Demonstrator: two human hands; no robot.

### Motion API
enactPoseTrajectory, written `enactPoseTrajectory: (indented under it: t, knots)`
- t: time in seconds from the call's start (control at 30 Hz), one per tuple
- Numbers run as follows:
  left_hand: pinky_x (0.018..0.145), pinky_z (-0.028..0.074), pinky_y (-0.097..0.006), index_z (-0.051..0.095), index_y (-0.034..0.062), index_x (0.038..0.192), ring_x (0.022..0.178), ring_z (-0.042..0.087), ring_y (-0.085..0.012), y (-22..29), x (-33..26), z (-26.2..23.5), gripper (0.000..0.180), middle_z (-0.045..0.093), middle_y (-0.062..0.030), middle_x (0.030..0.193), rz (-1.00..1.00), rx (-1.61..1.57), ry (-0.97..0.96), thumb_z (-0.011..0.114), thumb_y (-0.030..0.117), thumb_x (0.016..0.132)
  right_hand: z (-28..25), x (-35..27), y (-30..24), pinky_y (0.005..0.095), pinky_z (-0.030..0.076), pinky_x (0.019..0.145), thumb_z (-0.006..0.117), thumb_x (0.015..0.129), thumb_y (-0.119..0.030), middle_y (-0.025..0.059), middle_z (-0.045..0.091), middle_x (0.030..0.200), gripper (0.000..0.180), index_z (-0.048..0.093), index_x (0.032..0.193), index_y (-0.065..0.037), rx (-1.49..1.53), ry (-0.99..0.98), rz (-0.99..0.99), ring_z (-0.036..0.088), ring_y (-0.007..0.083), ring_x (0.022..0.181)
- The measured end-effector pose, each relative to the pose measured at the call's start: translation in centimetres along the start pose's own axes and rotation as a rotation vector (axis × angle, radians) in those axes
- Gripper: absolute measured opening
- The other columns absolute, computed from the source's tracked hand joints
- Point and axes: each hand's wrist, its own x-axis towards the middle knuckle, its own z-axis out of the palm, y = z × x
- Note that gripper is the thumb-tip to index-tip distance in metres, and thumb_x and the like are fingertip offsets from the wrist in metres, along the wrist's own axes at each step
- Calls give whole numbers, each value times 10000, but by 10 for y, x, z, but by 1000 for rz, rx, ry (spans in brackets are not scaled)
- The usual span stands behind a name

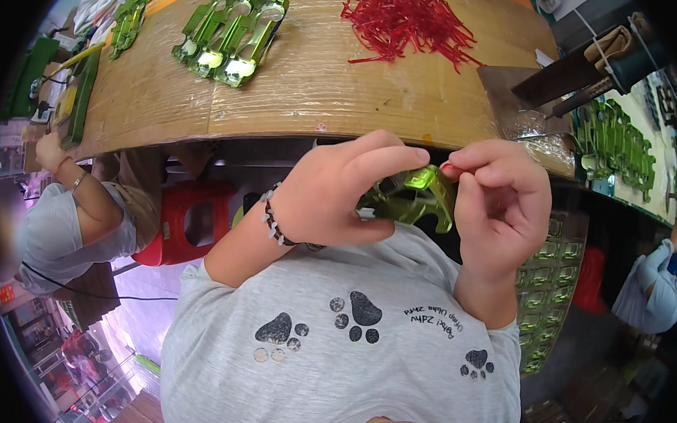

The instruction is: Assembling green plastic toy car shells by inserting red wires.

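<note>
My left hand (340, 185), a beaded bracelet at its wrist, grips a clear green plastic part (434, 205) in front of my chest, just off the table's near edge. Beside the part's upper corner, my right hand (507, 201) pinches a small red piece (451, 170) between thumb and fingers. Whether that piece touches the green part I cannot tell. On the table lie several similar green parts (233, 37), set side by side, and a heap of thin red plastic strips (409, 24).
The wooden table (299, 94) has a clear film cover. A dark clamp-like tool (567, 78) stands at its right. More green parts fill a rack (613, 149) and a tray (553, 284) by my right side. A co-worker (86, 213) sits at left near a red stool (192, 223).
</note>
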Motion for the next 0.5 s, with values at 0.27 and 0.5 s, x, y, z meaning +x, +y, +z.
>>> enactPoseTrajectory:
  t: [0.27, 0.5]
  knots:
    - [701, 538, -325, 429, 38, 1357, 840, 655, -286, -9, -7, 10, 819, 613, -136, 1076, 60, -387, -20, 740, 68, 600, -9, 1, 4, 346, 565, 740, 646, 811, 136, 219, 690, 961, 230, 593, 994, 7, -140, -127, -203, 691, 313, 874]
    - [716, 538, -310, 397, 37, 1391, 860, 661, -248, -7, -4, 6, 842, 620, -122, 1111, 0, -515, -116, 725, 67, 616, -10, 0, 1, 361, 564, 729, 657, 747, 143, 183, 698, 945, 285, 602, 986, -3, -319, -144, -295, 694, 321, 839]
